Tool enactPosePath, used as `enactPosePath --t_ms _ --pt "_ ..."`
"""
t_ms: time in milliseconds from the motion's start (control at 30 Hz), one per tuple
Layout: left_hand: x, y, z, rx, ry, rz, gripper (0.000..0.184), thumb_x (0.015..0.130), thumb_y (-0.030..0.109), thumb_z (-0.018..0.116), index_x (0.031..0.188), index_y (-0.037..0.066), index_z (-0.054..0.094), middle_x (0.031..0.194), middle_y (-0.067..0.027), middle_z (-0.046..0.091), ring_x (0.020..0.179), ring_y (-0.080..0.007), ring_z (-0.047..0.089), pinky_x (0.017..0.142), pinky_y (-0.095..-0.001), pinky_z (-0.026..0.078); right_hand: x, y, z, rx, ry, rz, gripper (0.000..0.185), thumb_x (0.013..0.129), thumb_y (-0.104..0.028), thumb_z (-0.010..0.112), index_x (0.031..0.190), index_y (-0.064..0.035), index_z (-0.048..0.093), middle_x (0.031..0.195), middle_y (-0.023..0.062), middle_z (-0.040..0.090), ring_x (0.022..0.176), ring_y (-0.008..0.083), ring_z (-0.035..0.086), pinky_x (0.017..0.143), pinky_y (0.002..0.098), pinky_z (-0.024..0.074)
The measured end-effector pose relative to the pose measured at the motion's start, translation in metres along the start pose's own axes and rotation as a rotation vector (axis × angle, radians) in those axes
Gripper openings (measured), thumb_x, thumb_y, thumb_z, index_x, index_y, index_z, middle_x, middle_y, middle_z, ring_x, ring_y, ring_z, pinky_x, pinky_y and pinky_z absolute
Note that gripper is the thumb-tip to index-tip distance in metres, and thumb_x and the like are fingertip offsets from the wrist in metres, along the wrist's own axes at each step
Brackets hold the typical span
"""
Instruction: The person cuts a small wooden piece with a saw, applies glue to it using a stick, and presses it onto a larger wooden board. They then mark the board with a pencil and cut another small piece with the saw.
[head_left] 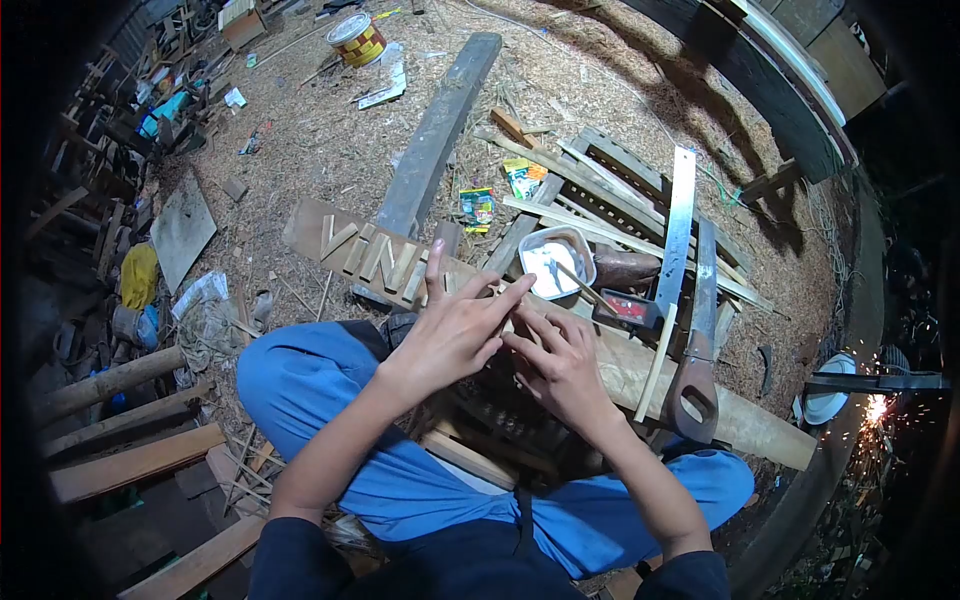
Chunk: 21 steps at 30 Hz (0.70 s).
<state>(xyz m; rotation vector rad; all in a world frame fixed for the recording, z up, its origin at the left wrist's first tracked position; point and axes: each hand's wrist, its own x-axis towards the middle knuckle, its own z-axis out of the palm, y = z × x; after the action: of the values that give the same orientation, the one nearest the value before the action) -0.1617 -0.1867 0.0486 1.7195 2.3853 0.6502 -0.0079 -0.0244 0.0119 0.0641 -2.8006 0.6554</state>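
Observation:
My left hand (447,328) is raised over a long wooden board (760,430) lying across my lap, one finger stretched out and the others bent inward. Facing it, my right hand (560,365) has its fingers curled, and the fingertips of both hands meet. Whatever is pinched between them is hidden or too small to make out. Several short wooden strips (372,257) lie on the board's left part. Just beyond my fingers is a white plastic tub (540,240) holding white paste, with a thin stick (590,288) leaning in it.
To the right rest a handsaw (693,385), a long metal blade (678,225) and a small red-and-black box (632,308). Slatted wood (610,165) and a thick beam (440,130) lie ahead on sawdust. Sparks (876,408) fly at far right. Timber (140,463) lies left.

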Motion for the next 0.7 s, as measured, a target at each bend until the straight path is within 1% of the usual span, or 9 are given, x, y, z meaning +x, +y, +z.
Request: enactPosePath --t_ms 67,100,200,267,400,467,500,633,700 --pt "0.000 -0.001 0.000 -0.014 -0.026 -0.006 0.082 0.091 0.019 0.076 0.163 0.015 0.037 0.126 -0.0094 0.064 0.135 -0.0237 0.057 0.120 -0.0734 -0.016 0.000 -0.001 -0.001 -0.002 -0.009 0.006 0.053 0.075 -0.014 0.085 0.126 -0.0185 0.073 0.149 0.0072 0.059 0.129 0.0339 0.056 0.107 0.0514 0.0432" --pt "0.000 -0.001 0.001 -0.012 -0.026 -0.005 0.082 0.091 0.019 0.076 0.163 0.015 0.037 0.126 -0.0094 0.064 0.135 -0.0237 0.057 0.120 -0.0734 -0.016 0.001 -0.001 -0.002 -0.004 -0.019 0.011 0.053 0.075 -0.014 0.085 0.126 -0.0186 0.073 0.149 0.0072 0.060 0.129 0.0339 0.056 0.107 0.0511 0.0433" --pt "0.001 -0.001 0.001 0.008 -0.033 -0.007 0.082 0.091 0.019 0.076 0.163 0.016 0.037 0.126 -0.0093 0.064 0.136 -0.0230 0.056 0.120 -0.0734 -0.015 -0.001 0.003 0.003 0.000 -0.009 -0.001 0.053 0.075 -0.014 0.085 0.127 -0.0189 0.073 0.149 0.0076 0.059 0.129 0.0339 0.055 0.107 0.0506 0.0432" --pt "0.000 0.000 0.001 0.030 0.004 0.009 0.080 0.091 0.020 0.075 0.162 0.012 0.038 0.123 -0.0092 0.069 0.133 -0.0246 0.056 0.122 -0.0745 -0.007 -0.001 0.002 0.001 -0.003 -0.008 -0.009 0.054 0.075 -0.014 0.085 0.128 -0.0190 0.072 0.150 0.0078 0.059 0.129 0.0340 0.056 0.107 0.0505 0.0433" --pt "-0.002 -0.004 0.002 0.019 0.025 -0.005 0.082 0.090 0.022 0.076 0.162 0.014 0.038 0.125 -0.0087 0.070 0.136 -0.0246 0.054 0.122 -0.0742 -0.005 -0.002 0.003 -0.002 -0.068 0.006 -0.070 0.056 0.079 -0.018 0.082 0.133 -0.0174 0.068 0.152 0.0085 0.056 0.126 0.0323 0.057 0.103 0.0493 0.0454" --pt "-0.005 -0.007 0.001 -0.079 -0.042 0.012 0.079 0.092 0.024 0.076 0.162 0.017 0.039 0.138 -0.0100 0.062 0.144 -0.0235 0.049 0.121 -0.0728 -0.011 -0.005 0.004 -0.004 -0.093 -0.007 -0.070 0.057 0.081 -0.019 0.082 0.135 -0.0168 0.067 0.151 0.0090 0.057 0.127 0.0327 0.056 0.106 0.0495 0.0441" --pt "-0.006 -0.006 -0.002 -0.096 -0.088 -0.022 0.074 0.093 0.025 0.076 0.160 0.016 0.044 0.147 -0.0108 0.059 0.148 -0.0243 0.044 0.123 -0.0697 -0.007 -0.007 0.001 -0.005 -0.080 0.001 -0.071 0.057 0.081 -0.019 0.082 0.136 -0.0164 0.066 0.150 0.0093 0.057 0.127 0.0321 0.057 0.107 0.0491 0.0430" --pt "-0.017 -0.015 0.011 -0.067 0.037 0.077 0.069 0.093 0.025 0.076 0.156 0.016 0.050 0.156 -0.0102 0.053 0.151 -0.0257 0.041 0.126 -0.0653 -0.002 -0.013 0.001 -0.006 -0.085 0.021 -0.071 0.055 0.084 -0.020 0.081 0.137 -0.0145 0.065 0.149 0.0099 0.059 0.130 0.0294 0.056 0.112 0.0474 0.0396" --pt "-0.023 -0.012 0.007 -0.070 0.026 0.076 0.063 0.093 0.025 0.076 0.152 0.016 0.056 0.162 -0.0085 0.048 0.153 -0.0262 0.040 0.128 -0.0600 0.006 -0.016 0.003 -0.009 -0.104 0.023 -0.067 0.055 0.084 -0.020 0.081 0.137 -0.0141 0.065 0.150 0.0097 0.059 0.132 0.0287 0.055 0.113 0.0468 0.0391"
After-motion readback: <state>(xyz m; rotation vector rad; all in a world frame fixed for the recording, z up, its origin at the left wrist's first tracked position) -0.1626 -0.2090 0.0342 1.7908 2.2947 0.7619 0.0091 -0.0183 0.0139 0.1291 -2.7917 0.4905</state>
